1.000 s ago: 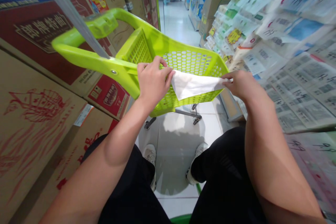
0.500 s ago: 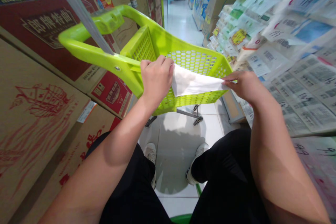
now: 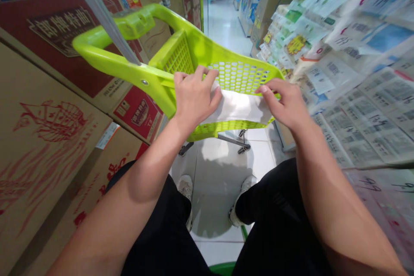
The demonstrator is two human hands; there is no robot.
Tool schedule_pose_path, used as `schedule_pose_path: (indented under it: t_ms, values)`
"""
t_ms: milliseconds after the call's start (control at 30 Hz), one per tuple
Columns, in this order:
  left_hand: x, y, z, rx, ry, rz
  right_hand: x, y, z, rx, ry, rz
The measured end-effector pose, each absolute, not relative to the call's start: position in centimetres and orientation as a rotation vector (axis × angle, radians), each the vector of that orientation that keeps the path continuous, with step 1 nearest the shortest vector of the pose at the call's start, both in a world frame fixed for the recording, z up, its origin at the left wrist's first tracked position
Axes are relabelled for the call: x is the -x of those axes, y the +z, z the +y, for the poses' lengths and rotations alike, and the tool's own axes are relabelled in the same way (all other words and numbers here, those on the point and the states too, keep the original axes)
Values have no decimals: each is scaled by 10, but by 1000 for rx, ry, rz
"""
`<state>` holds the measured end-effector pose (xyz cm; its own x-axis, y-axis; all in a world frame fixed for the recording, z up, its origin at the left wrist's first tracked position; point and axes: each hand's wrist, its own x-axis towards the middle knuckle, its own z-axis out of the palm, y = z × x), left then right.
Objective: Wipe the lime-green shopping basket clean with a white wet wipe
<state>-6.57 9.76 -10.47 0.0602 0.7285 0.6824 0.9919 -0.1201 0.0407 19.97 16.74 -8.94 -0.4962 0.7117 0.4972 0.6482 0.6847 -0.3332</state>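
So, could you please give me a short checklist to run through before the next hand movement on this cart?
1. White cloth lying along the near side of the cart: ok.
2. Left hand at the cloth's left end: ok.
3. Right hand at its right end: ok.
4. Cloth flat beneath the hands: cannot tell, hidden.
5. Visible wheels locked: cannot tell.
6. Shoes apart from visible wheels: ok.

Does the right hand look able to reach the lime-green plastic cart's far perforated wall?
Probably yes: the right hand is at the white cloth, and nothing visible blocks the far wall.
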Motion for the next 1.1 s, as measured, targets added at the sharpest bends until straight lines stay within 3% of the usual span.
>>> schedule_pose_path:
  t_ms: [167, 367, 500, 867, 1100]
  values:
    - [64, -106, 99, 2022, -712, -1672, -141, -115, 166, 865, 109, -2304]
    - [71, -108, 97, 2026, -701, -1599, -138, -123, 174, 1474, -123, -2281]
    - [81, -111, 95, 2095, -596, -1527, -171, -129, 192, 1655, -153, -2135]
    - [77, -120, 100, 2107, -694, -1518, -128, -132, 158, 1134, -185, -2353]
    - [90, -117, 100, 2123, -628, -1528, -197, -136, 200, 1716, -130, -2073]
